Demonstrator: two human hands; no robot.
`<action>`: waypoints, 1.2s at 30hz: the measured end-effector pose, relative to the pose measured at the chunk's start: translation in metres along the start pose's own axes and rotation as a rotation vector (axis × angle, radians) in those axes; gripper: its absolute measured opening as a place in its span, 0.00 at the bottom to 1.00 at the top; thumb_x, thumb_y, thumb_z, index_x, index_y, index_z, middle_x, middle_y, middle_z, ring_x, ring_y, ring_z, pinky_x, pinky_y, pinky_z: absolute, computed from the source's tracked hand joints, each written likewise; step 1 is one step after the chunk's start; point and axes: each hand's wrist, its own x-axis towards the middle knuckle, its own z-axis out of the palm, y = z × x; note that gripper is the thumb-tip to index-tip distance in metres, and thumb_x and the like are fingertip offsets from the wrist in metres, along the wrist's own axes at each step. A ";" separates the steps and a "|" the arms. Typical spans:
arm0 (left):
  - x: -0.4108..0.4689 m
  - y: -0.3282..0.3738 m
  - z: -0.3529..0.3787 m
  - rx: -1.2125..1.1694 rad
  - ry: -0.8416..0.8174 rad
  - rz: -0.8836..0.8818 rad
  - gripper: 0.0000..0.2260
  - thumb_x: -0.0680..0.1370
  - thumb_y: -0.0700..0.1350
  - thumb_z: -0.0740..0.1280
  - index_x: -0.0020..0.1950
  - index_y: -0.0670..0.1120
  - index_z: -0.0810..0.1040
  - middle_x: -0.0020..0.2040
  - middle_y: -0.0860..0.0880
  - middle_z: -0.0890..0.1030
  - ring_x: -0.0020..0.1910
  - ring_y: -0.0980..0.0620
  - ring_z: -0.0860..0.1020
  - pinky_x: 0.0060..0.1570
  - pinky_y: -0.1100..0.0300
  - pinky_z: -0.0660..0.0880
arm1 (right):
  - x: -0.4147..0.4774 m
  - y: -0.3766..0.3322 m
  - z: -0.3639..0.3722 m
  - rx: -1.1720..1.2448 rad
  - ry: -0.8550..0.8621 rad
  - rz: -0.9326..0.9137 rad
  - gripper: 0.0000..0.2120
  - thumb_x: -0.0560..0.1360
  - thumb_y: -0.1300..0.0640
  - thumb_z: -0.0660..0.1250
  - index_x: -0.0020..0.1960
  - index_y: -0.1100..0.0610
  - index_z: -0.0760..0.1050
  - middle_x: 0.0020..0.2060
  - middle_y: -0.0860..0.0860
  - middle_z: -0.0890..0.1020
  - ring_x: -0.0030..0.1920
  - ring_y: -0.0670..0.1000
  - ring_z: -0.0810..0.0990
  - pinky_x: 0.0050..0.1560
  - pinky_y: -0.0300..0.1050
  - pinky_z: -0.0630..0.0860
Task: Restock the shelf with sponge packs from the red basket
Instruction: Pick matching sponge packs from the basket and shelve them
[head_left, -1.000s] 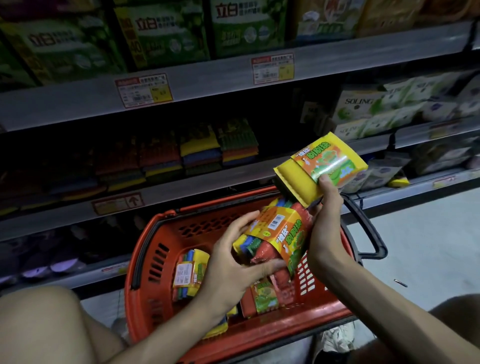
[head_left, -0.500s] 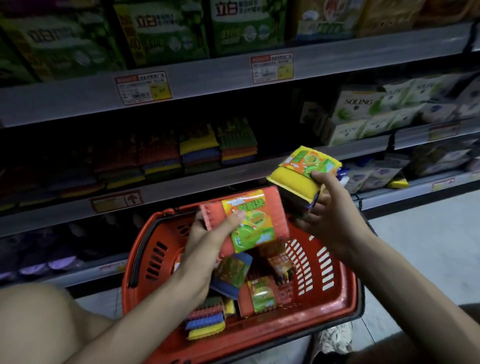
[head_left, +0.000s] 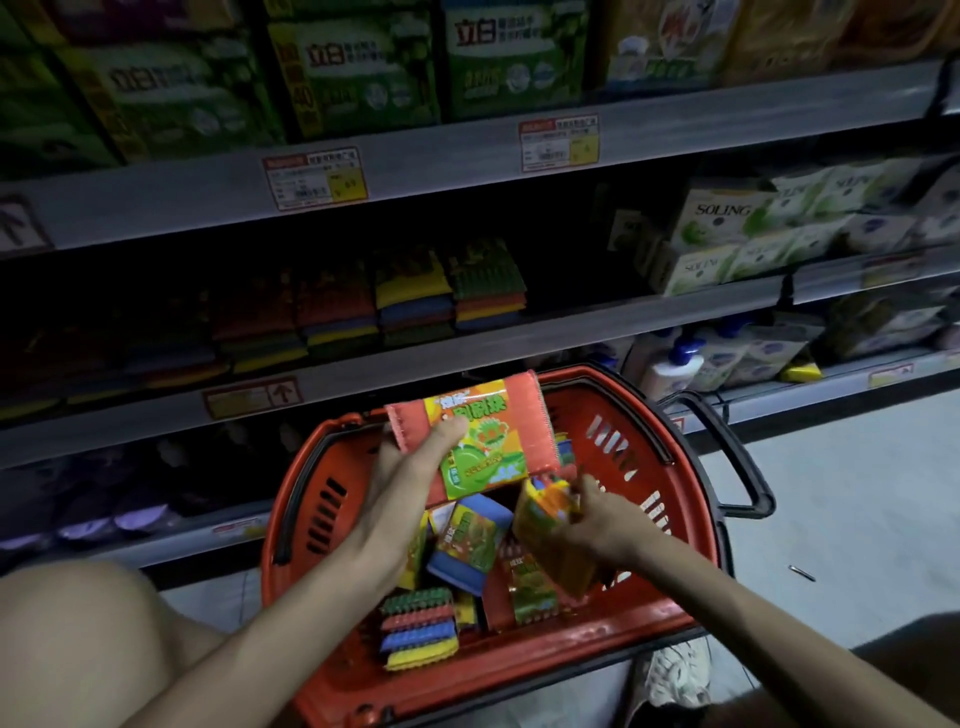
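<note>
The red basket (head_left: 670, 618) stands on the floor below me with several sponge packs inside. My left hand (head_left: 410, 478) holds a red sponge pack (head_left: 483, 431) with a green and yellow label above the basket's far rim. My right hand (head_left: 597, 525) is down inside the basket, closed on a yellow-orange sponge pack (head_left: 545, 535) held on edge. A blue pack (head_left: 470, 540) and a striped multicolour pack (head_left: 418, 626) lie loose in the basket. On the middle shelf (head_left: 519, 343), stacks of coloured sponge packs (head_left: 415, 296) sit in shadow.
Green detergent bags (head_left: 358, 67) fill the top shelf. White SOLING boxes (head_left: 727, 228) and pump bottles (head_left: 675, 364) stand at the right. The basket's black handle (head_left: 743, 457) hangs to the right. My knee (head_left: 78, 634) is at the lower left, grey floor at the right.
My right hand dropped from the shelf's height into the basket, still holding the yellow pack. My left hand stayed raised with the red pack. The view tilted slightly.
</note>
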 end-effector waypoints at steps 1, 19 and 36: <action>-0.002 0.001 0.000 0.004 -0.042 0.022 0.18 0.69 0.55 0.79 0.56 0.54 0.82 0.50 0.55 0.87 0.58 0.52 0.84 0.60 0.54 0.76 | 0.004 0.003 0.004 -0.031 -0.028 -0.019 0.31 0.76 0.39 0.69 0.71 0.56 0.66 0.63 0.60 0.82 0.62 0.61 0.81 0.56 0.48 0.75; -0.014 -0.005 0.007 0.018 -0.296 0.189 0.28 0.69 0.43 0.79 0.66 0.45 0.73 0.54 0.47 0.87 0.53 0.48 0.86 0.52 0.58 0.81 | -0.076 -0.062 -0.054 1.202 0.062 -0.478 0.25 0.80 0.34 0.57 0.77 0.34 0.63 0.69 0.40 0.75 0.62 0.40 0.81 0.50 0.37 0.81; -0.008 0.029 0.021 -0.094 -0.527 -0.089 0.26 0.71 0.45 0.74 0.68 0.45 0.75 0.59 0.42 0.85 0.54 0.44 0.85 0.49 0.53 0.83 | -0.084 -0.043 -0.087 1.384 0.057 -0.367 0.31 0.72 0.49 0.74 0.73 0.40 0.69 0.61 0.51 0.83 0.58 0.56 0.85 0.62 0.66 0.79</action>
